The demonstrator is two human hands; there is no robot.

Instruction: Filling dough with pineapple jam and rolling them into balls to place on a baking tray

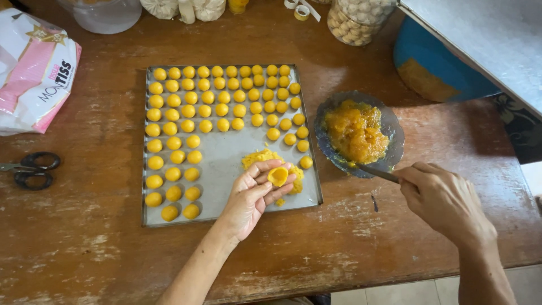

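While the scissors (28, 169) and the pink-and-white bag (35, 70) lie out of the way at the far left of the counter (84, 248), I see the metal tray (226, 152) holding rows of yellow dough balls (223, 97), spaced so none touch. My left hand (251, 195) hovers over the tray's bare corner, fingers curled together into a cup around a flattened dough piece (278, 176), hollow side up. My right hand (446, 200) has its grip clamped on a thin utensil (375, 172) whose tip reaches the bowl of orange jam (357, 133), kept just beside the tray.
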